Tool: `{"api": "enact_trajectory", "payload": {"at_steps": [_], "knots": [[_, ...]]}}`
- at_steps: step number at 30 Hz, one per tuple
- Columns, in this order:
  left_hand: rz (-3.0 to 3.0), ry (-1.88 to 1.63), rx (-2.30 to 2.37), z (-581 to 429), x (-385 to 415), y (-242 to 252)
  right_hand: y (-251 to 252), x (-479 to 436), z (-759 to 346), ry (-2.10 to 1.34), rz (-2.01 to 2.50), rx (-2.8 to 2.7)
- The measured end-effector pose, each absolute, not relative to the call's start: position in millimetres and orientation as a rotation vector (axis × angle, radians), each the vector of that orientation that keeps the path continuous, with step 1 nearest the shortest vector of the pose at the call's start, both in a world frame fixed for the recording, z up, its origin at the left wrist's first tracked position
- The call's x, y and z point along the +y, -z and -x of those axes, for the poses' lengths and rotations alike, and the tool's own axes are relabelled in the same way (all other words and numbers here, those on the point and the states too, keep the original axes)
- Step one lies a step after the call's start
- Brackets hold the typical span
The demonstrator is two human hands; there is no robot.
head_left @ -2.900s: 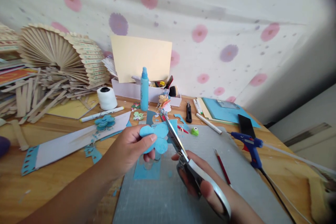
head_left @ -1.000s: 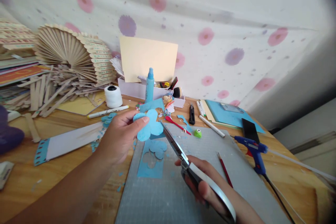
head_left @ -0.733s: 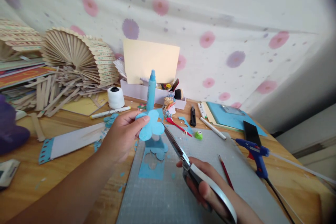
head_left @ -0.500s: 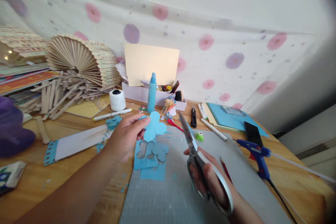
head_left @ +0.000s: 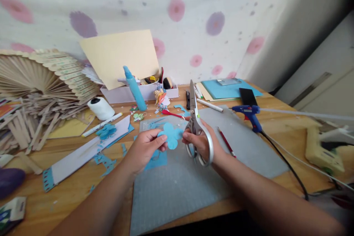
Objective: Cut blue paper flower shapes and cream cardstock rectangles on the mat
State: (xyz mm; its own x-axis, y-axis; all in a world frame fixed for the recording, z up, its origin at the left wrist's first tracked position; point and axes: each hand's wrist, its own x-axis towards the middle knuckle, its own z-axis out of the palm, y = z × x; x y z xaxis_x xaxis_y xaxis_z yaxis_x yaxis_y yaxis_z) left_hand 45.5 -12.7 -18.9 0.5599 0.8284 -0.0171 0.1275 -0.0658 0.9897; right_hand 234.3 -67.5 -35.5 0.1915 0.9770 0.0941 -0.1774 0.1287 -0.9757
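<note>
A blue paper flower [head_left: 170, 135] with rounded petals is held up over the grey cutting mat [head_left: 177, 195]. My left hand [head_left: 151, 143] pinches its left edge between thumb and fingers. Scissors [head_left: 197, 129] hang on my right hand [head_left: 203, 138], blades pointing up and away and nearly together. The thumb and a fingertip of that same hand meet the flower's right petal. Beneath my left hand lies blue paper [head_left: 157, 160], partly hidden by the hand and flower.
At left are a white strip with blue trim [head_left: 80, 155], blue scraps [head_left: 105, 162] and craft sticks [head_left: 30, 125]. Behind stand a blue bottle [head_left: 135, 90] and a white box [head_left: 116, 95]. A red pencil [head_left: 226, 142] and a blue glue gun [head_left: 250, 114] lie right.
My right hand has moved left and up with the scissors, and its fingers now touch the flower. My left hand still holds the flower. The camera view has turned right and tilted.
</note>
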Motion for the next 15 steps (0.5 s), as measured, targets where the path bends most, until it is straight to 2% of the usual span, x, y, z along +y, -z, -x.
{"api": "enact_trajectory", "payload": {"at_steps": [15], "knots": [[-1.451, -0.825, 0.982, -41.0, -23.0, 4.0, 32.2, -63.5, -242.0, -1.049, 1.039, -1.038]]}}
